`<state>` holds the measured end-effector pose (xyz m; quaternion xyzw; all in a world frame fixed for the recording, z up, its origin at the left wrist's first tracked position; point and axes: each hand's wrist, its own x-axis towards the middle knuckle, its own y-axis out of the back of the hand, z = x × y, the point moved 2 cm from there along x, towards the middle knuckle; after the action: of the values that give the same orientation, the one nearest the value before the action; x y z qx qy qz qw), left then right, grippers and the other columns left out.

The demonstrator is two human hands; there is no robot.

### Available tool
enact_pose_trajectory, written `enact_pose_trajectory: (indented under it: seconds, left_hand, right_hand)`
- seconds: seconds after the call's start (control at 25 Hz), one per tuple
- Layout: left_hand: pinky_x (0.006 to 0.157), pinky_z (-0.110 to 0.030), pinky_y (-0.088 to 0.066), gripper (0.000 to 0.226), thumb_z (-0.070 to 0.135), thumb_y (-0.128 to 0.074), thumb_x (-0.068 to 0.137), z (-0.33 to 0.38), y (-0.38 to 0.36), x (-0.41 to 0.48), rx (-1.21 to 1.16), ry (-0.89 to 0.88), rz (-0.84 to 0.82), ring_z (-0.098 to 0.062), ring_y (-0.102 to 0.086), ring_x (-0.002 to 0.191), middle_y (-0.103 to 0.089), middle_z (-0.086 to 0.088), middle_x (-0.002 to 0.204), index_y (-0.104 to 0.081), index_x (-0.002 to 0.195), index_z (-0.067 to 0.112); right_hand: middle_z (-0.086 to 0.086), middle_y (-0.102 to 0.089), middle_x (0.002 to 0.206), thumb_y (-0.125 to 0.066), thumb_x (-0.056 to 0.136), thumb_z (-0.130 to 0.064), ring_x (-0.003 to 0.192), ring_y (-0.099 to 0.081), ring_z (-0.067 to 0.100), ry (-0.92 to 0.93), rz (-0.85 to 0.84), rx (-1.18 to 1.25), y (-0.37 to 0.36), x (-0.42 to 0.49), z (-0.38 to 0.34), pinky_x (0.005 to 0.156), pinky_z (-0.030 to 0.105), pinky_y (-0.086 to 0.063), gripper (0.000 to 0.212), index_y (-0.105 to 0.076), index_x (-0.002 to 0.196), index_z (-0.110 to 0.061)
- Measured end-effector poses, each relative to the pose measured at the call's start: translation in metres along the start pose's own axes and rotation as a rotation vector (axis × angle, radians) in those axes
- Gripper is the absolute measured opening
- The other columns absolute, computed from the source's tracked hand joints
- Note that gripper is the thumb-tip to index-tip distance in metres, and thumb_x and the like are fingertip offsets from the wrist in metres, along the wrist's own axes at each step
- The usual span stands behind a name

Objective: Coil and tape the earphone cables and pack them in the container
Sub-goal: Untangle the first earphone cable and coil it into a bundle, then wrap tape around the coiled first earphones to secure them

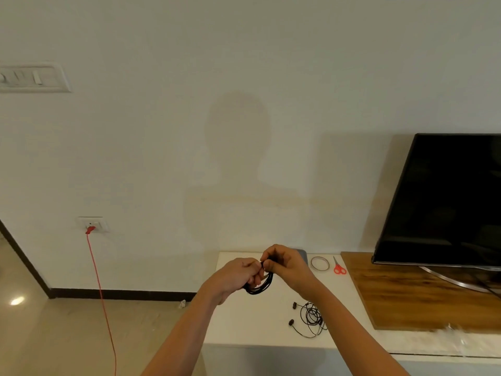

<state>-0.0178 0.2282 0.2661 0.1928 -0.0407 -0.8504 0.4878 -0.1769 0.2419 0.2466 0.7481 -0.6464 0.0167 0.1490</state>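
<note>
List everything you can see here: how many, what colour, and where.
Coiled black earphone cable: one, black, held above the table.
Loose black wired earphones: one set, black, on the table near its front.
Thin tape roll: one, pale, at the table's back.
Red-handled scissors: one, beside the tape roll.
Grey flat item: one, mostly hidden behind the right hand, perhaps the container.
White table: one.
Brown wooden board: one, right of the table.
Black flat television: one, on the board.
Red power cord: one, plugged into the white wall socket.
White switch panel: one, upper left wall.
Left hand: grips the coil.
Right hand: pinches the coil's top.
</note>
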Motion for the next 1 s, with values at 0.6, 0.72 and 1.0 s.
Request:
enact_pose_trajectory:
  seconds: [0.6, 0.72, 1.0]
  left_hand:
    - [0.069, -0.024, -0.047, 0.029, 0.015, -0.039, 0.097, -0.081, -0.032, 0.174, -0.37, 0.224, 0.216, -0.013, -0.046, 0.055, -0.051, 0.001, 0.059, -0.058, 0.075, 0.012]
    - [0.072, -0.027, -0.043, 0.028, 0.015, -0.039, 0.096, -0.109, -0.037, 0.214, -0.361, 0.28, 0.237, -0.014, -0.046, 0.058, -0.05, 0.002, 0.059, -0.058, 0.075, 0.011]
    - [0.066, -0.026, -0.037, 0.028, 0.012, -0.039, 0.094, -0.165, -0.054, 0.276, -0.35, 0.357, 0.198, -0.011, -0.045, 0.054, -0.053, 0.002, 0.06, -0.058, 0.074, 0.012]
  right_hand:
    - [0.009, -0.064, 0.121, -0.052, 0.086, -0.004, 0.111, -0.058, 0.023, -0.755, 0.449, -0.291, 0.097, 0.046, 0.244, 0.095, 0.032, -0.045, 0.031, -0.064, 0.114, -0.01]
    - [0.015, -0.057, 0.129, -0.045, 0.085, 0.006, 0.115, -0.055, 0.028, -0.821, 0.466, -0.412, 0.137, 0.064, 0.292, 0.085, 0.025, -0.042, 0.04, -0.056, 0.123, -0.002]
    - [0.017, -0.044, 0.144, -0.058, 0.088, -0.005, 0.13, -0.044, 0.033, -0.762, 0.389, -0.666, 0.193, 0.111, 0.392, 0.105, 0.039, -0.039, 0.055, -0.04, 0.14, -0.004]
